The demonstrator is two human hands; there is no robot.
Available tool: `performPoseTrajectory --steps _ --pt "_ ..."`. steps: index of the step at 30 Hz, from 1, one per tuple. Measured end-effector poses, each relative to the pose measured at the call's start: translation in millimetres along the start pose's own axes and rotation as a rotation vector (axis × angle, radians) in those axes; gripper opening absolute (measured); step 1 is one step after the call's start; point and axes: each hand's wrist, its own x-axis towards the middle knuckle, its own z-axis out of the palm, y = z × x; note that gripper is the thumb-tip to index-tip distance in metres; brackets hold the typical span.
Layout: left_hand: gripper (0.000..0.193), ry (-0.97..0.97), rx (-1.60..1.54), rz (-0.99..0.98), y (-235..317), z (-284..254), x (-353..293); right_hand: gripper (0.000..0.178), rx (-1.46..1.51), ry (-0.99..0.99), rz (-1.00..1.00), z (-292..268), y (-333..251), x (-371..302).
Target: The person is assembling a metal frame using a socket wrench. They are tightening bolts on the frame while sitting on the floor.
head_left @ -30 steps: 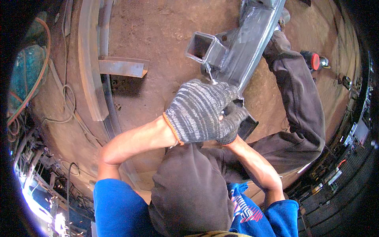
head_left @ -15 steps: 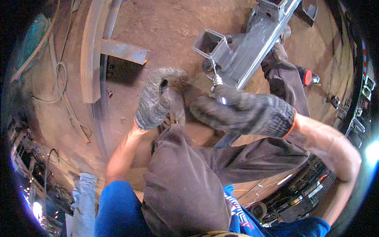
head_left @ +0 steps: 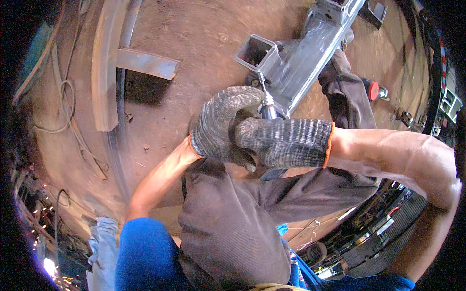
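My right hand (head_left: 286, 140), in a grey knitted glove with an orange cuff, is closed around a slim metal power tool that looks like a die grinder (head_left: 268, 111). Its bright collet and thin shaft point away from me, and the tip meets the near end of a grey steel beam (head_left: 310, 58), just beside an open square tube stub (head_left: 256, 52). My left hand (head_left: 218, 121), gloved alike, curls in from the left. Its fingertips are at the tool's collet and its lower part presses against my right hand. The gloves hide most of the tool's body.
Left on the brown floor lie a rusty steel channel (head_left: 107, 68) with a crosspiece (head_left: 148, 63) and a looped cable (head_left: 68, 106). A red-faced round tool (head_left: 373, 90) rests beyond my right leg (head_left: 349, 92). Sparks (head_left: 43, 208) fly at lower left near a person's jeans (head_left: 103, 247).
My left hand has moved right from beside the tool to its front end, against my right hand. The right hand has shifted slightly left. The tool's tip stays by the square stub.
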Motion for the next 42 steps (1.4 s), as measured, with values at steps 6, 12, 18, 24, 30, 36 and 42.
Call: performPoseTrajectory --steps 6,12,18,24,30,36,42 --pt "0.081 0.012 0.055 0.011 10 16 9 0.047 0.025 0.199 -0.123 19 9 13" --pt "0.067 0.046 0.329 -0.020 -27 73 -43 0.047 -0.092 0.588 -0.250 49 9 34" --pt "0.048 0.504 0.328 0.207 -56 108 -46 0.046 -0.031 0.826 -0.318 61 16 57" --pt "0.047 0.452 0.349 0.129 -17 92 -35 0.046 -0.123 0.773 -0.317 50 10 45" --pt "0.048 0.382 0.307 0.073 -12 85 -33 0.046 -0.701 0.644 -0.307 30 -3 14" --pt "0.049 0.328 0.255 0.027 -13 82 -31 0.046 -1.129 0.523 -0.266 26 -21 7" --pt "0.050 0.262 0.201 -0.044 -10 77 -29 0.046 -0.951 0.517 -0.303 23 -16 5"
